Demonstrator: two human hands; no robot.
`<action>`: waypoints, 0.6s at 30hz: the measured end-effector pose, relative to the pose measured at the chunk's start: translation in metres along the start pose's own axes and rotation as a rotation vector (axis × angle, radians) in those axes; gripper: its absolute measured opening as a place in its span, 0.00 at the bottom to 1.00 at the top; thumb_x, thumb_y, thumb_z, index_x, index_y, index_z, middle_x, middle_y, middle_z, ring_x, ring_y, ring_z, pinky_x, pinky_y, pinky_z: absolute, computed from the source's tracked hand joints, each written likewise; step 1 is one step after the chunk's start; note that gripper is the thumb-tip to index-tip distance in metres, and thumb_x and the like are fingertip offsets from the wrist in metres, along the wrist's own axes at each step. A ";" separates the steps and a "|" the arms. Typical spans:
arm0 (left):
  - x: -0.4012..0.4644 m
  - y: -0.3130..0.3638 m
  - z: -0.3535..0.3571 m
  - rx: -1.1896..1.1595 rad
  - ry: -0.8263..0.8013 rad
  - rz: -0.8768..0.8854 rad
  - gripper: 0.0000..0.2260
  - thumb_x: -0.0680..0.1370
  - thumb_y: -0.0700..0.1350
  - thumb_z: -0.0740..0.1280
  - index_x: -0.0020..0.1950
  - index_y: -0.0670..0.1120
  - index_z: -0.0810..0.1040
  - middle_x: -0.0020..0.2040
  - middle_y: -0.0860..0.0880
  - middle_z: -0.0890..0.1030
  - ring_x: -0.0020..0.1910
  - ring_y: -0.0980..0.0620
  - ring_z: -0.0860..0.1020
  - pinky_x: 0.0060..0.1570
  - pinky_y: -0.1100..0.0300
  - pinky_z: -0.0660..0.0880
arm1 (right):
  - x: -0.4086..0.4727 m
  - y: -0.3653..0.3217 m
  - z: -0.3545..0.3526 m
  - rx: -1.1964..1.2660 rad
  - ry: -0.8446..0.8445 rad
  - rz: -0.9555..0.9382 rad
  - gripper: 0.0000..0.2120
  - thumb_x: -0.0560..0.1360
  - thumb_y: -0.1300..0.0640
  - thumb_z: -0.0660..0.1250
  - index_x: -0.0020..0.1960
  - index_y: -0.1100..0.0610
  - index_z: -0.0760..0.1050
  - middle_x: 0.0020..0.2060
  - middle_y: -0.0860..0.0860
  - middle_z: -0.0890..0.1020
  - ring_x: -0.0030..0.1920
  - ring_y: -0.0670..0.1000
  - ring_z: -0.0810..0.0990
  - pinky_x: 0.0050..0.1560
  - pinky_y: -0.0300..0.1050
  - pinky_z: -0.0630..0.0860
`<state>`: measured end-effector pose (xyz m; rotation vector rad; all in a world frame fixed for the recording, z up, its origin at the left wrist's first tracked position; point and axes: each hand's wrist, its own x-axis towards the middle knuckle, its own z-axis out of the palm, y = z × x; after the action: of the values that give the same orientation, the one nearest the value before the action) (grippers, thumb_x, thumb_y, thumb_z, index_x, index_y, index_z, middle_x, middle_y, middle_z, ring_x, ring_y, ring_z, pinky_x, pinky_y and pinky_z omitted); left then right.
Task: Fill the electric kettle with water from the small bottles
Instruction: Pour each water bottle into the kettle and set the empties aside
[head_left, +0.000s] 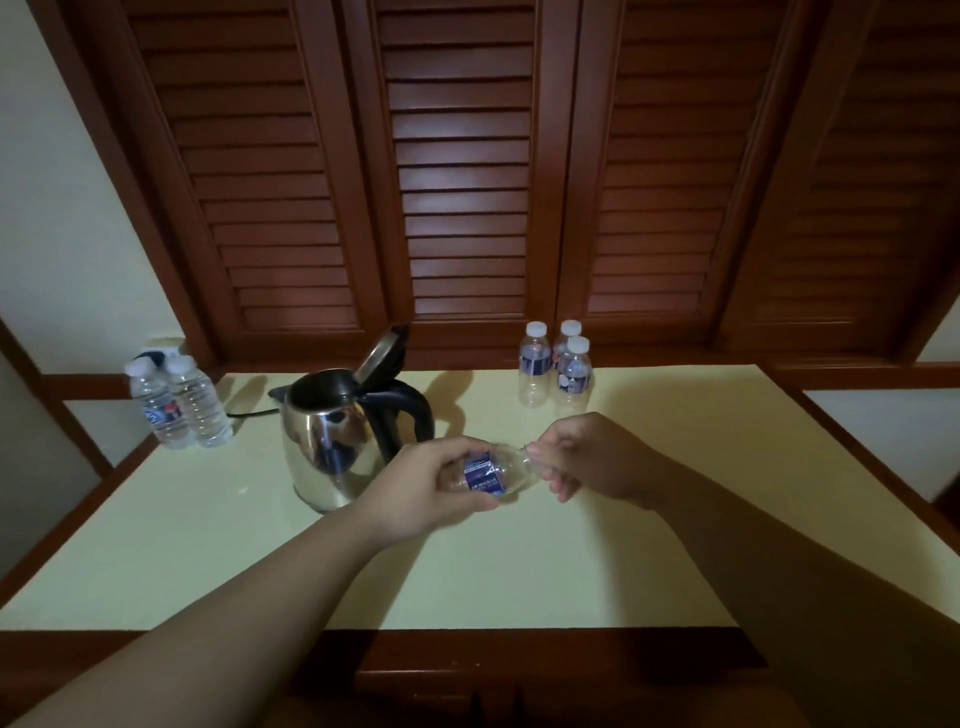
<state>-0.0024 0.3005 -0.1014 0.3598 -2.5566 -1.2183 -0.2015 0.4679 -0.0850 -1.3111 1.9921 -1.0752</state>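
A steel electric kettle (332, 441) with a black handle stands on the pale table (208, 545), its lid tipped open. In front of it my left hand (436, 488) grips a small clear bottle (501, 473) with a blue label, held on its side with the neck pointing right. My right hand (582, 452) pinches the bottle's neck end; the cap is hidden under the fingers. The held bottle looks empty. Two capped bottles holding water (182, 402) stand at the table's left edge. Three capped bottles that look empty (556, 369) stand at the back right.
Dark wooden louvred doors (467, 182) rise behind the table. A black power cord (252, 414) runs left from the kettle toward the wall. The table has a wooden rim (571, 654) at the front.
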 end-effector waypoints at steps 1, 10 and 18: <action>0.004 0.002 0.004 -0.003 -0.003 0.002 0.21 0.73 0.49 0.80 0.65 0.54 0.82 0.53 0.56 0.86 0.53 0.55 0.84 0.56 0.51 0.82 | 0.000 0.001 -0.003 -0.048 0.000 0.031 0.18 0.82 0.48 0.67 0.43 0.62 0.80 0.32 0.53 0.83 0.32 0.49 0.82 0.41 0.47 0.82; 0.045 0.008 0.028 0.039 -0.005 0.024 0.21 0.72 0.50 0.81 0.64 0.56 0.82 0.55 0.55 0.86 0.54 0.54 0.84 0.58 0.49 0.80 | 0.000 0.035 -0.040 -0.070 0.048 -0.021 0.09 0.78 0.50 0.74 0.49 0.56 0.82 0.38 0.52 0.87 0.38 0.51 0.88 0.48 0.50 0.86; 0.075 -0.006 0.041 0.231 0.107 0.099 0.23 0.72 0.56 0.79 0.64 0.60 0.77 0.56 0.61 0.81 0.56 0.60 0.80 0.57 0.56 0.77 | 0.022 0.067 -0.046 -0.124 0.267 -0.168 0.26 0.78 0.38 0.69 0.39 0.62 0.79 0.31 0.60 0.80 0.31 0.57 0.77 0.34 0.50 0.72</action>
<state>-0.0864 0.2999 -0.1195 0.3327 -2.5929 -0.8482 -0.2798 0.4774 -0.1154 -1.4870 2.2043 -1.2801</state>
